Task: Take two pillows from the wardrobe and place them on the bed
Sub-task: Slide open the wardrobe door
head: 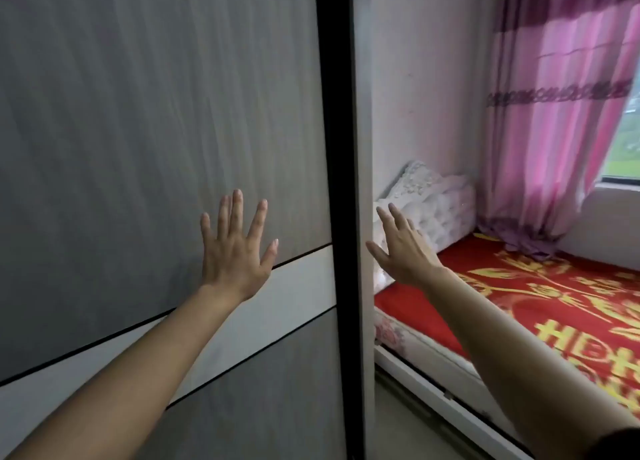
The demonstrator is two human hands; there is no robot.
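L fingers [237, 210] spread wide, extended, nothing gripped; left hand [235, 251] sits palm-forward against the grey wardrobe door [138, 130], just above the white band [298, 286] that crosses the panel diag. Looks flat on the surface, but actual contact can't be confirmed from this angle. R fingers [394, 218] also straight and loose, nothing gripped; right hand [403, 251] is up by the door's outer edge, just right of the black frame strip [337, 182], thumb pointing toward the light side panel [363, 130]; touching or not, can't tell. Both forearms bare, reaching fwd from bottom corners; dark sleeve edge [623, 442] shows at lower R. Wardrobe door is shut across the view, so pillows aren't visible. Bed [433, 355] lies to the R of the wardrobe, along the wall: red cover w/ yellow pattern [554, 303], white tufted headboard [433, 196] behind the right hand, white frame rail at the floor. Pink curtain [554, 113] hangs at the far end, hem bunched on the bed's corner, window [627, 140] beside it.
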